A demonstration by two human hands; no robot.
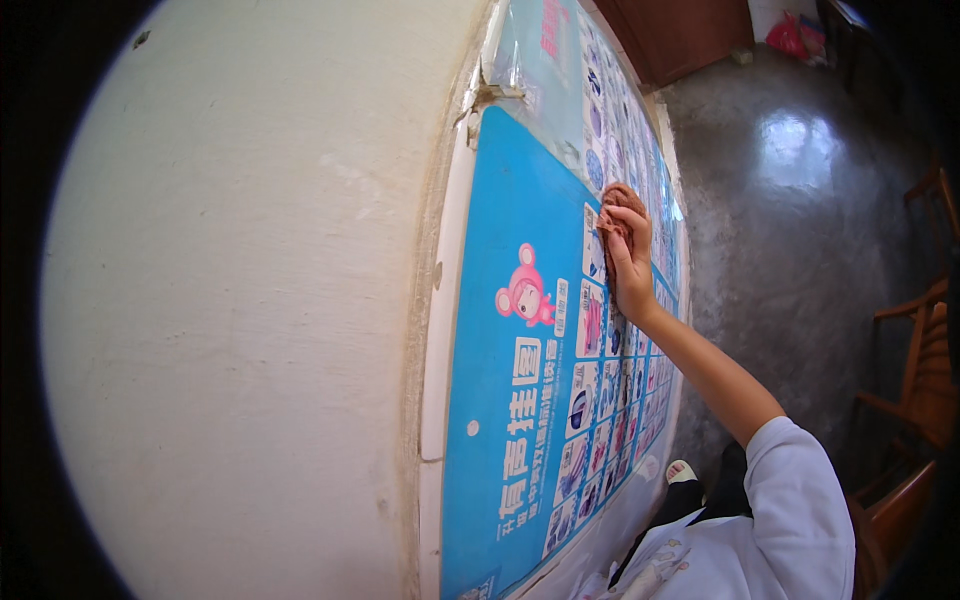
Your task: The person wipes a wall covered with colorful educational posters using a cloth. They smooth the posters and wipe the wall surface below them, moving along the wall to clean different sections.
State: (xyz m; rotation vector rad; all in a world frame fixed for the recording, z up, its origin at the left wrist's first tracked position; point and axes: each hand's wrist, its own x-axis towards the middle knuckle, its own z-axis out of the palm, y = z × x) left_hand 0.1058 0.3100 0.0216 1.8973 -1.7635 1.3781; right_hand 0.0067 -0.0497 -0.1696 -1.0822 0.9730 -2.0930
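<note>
My right hand point(631, 262) presses a crumpled reddish-brown cloth point(624, 198) against a blue wall chart point(495, 202). Its thumb and index finger show, while the other fingers are mostly hidden behind the hand. The chart bears large white writing, a pink cartoon figure with round ears point(529, 296) and rows of small pictures. Just beyond the cloth, a second, paler chart point(544, 112) adjoins the blue one, with a glossy, creased surface. My left hand is out of view.
A cream painted wall point(247, 300) fills the left, bordered by a white tile edge point(437, 360). At right are a shiny dark floor point(735, 187) and wooden chairs point(926, 375). A brown door point(682, 34) and a red plastic bag point(786, 36) appear at the far end.
</note>
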